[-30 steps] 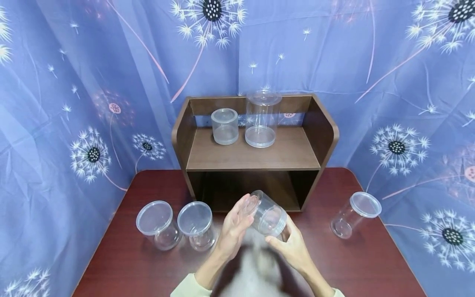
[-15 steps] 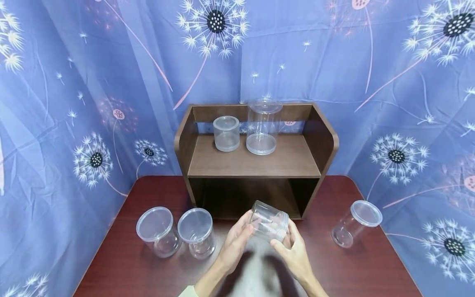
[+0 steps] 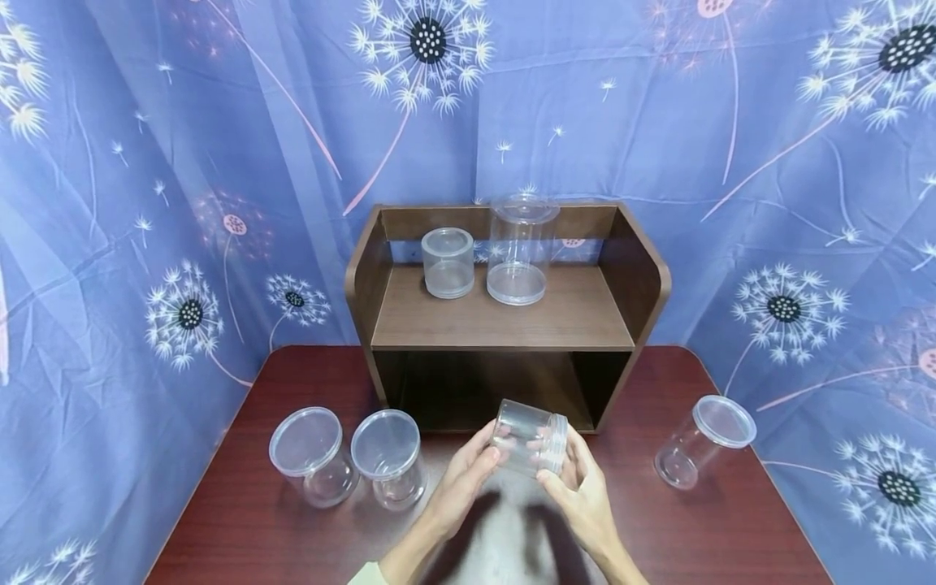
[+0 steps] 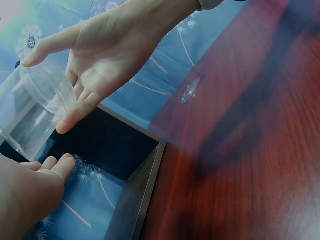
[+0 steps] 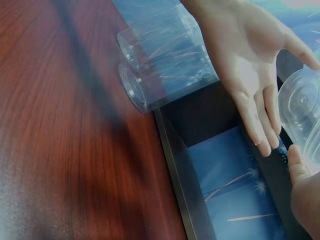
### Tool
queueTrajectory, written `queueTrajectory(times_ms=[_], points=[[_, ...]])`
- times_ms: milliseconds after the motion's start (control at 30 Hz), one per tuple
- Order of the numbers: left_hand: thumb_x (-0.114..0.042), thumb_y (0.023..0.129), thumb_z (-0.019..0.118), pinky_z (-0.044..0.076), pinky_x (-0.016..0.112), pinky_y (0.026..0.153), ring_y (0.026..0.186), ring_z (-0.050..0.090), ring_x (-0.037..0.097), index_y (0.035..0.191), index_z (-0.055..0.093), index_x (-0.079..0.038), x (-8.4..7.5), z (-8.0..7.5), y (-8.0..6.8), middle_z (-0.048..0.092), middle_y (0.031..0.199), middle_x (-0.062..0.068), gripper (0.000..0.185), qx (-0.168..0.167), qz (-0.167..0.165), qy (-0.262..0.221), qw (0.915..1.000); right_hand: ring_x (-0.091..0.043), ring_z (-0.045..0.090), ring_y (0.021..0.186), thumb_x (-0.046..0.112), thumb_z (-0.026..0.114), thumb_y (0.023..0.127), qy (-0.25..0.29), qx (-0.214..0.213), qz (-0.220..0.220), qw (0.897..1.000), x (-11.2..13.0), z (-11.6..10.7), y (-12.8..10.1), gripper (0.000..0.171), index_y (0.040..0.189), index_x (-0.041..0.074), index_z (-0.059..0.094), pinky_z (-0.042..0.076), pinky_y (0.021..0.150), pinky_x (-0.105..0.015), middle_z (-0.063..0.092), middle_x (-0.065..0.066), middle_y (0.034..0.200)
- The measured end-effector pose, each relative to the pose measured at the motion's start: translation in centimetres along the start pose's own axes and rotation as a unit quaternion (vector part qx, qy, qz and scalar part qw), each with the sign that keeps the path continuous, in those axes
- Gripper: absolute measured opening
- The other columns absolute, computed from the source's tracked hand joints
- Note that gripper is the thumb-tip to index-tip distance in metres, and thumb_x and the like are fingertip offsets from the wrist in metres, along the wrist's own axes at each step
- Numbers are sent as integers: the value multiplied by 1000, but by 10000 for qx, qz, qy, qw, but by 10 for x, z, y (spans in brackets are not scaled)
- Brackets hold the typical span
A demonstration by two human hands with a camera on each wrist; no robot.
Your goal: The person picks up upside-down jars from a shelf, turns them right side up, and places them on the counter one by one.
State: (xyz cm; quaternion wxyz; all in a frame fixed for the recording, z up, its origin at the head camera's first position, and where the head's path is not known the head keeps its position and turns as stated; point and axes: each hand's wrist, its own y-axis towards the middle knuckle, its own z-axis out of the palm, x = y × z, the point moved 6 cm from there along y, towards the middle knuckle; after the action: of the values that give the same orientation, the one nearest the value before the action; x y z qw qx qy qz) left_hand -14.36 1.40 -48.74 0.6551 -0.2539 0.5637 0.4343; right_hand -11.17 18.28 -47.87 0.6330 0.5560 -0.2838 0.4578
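A short clear plastic jar [image 3: 521,436] lies tilted on its side in the air between both hands, in front of the shelf. Its ringed lid end [image 3: 557,443] points right. My left hand [image 3: 459,481] holds the base end, thumb in front and fingers behind. At the lid end, my right hand [image 3: 587,497] grips with its thumb below and its fingers behind. The left wrist view shows the right thumb and fingertips spread across the lid end of the jar [image 4: 30,117]. In the right wrist view the jar [image 5: 300,102] is partly cut off at the edge.
A brown two-level shelf [image 3: 504,329] stands at the back. On its top level are a short lidded jar [image 3: 448,264] and a tall one [image 3: 521,260]. Two lidded jars [image 3: 310,455] [image 3: 387,455] stand left on the red-brown table [image 3: 241,528], another jar [image 3: 698,447] right.
The jar has turned from a steeper tilt to nearly level, its lid end now facing right. The left hand has moved from open beside the base to holding it. The head view has shifted slightly.
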Motion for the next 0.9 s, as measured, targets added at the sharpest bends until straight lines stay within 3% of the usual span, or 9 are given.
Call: queueTrajectory(times_ms=[100,233,433,567,733,900], points=[[-19,107,46,34,27,115,146,37,39,159,21,10,-7,-6,-1,32,160,30,64,-181,17,324,9993,-18,66,113,-20,58,89,21,21,-34,10000,2,0,1,71,153,-12,29,56,94,-29,60,-12,133],[-13,106,50,37,23,113,145,38,43,158,22,12,-24,-15,0,36,158,30,64,-471,118,578,9971,-18,66,112,-20,59,89,-44,-36,-60,10000,6,-4,3,70,152,-12,30,55,94,-28,61,-11,131],[-6,102,57,43,26,109,143,43,41,158,30,6,-55,-30,4,44,156,23,63,-869,385,915,9913,-18,65,115,-22,58,88,-73,-118,-93,9999,13,-11,4,70,152,-13,31,54,95,-28,61,-12,132],[-5,101,60,44,30,110,143,44,39,158,32,4,-75,-38,5,45,156,21,64,-907,558,1259,9863,-20,65,116,-21,58,90,-107,-62,-147,9998,18,-16,5,70,153,-12,30,54,96,-28,61,-14,131],[0,99,63,41,40,114,142,44,41,157,31,7,-100,-45,8,42,155,25,67,-817,891,1635,9791,-20,64,120,-24,55,88,-125,-97,-168,9997,24,-24,5,73,155,-10,29,52,100,-29,63,-15,128],[4,98,62,44,41,111,139,47,43,155,32,11,-129,-58,10,42,152,31,65,-1034,1246,1985,9666,-17,62,124,-27,53,87,-378,-237,-146,9989,30,-35,4,76,156,-9,28,50,102,-26,63,-12,130]])
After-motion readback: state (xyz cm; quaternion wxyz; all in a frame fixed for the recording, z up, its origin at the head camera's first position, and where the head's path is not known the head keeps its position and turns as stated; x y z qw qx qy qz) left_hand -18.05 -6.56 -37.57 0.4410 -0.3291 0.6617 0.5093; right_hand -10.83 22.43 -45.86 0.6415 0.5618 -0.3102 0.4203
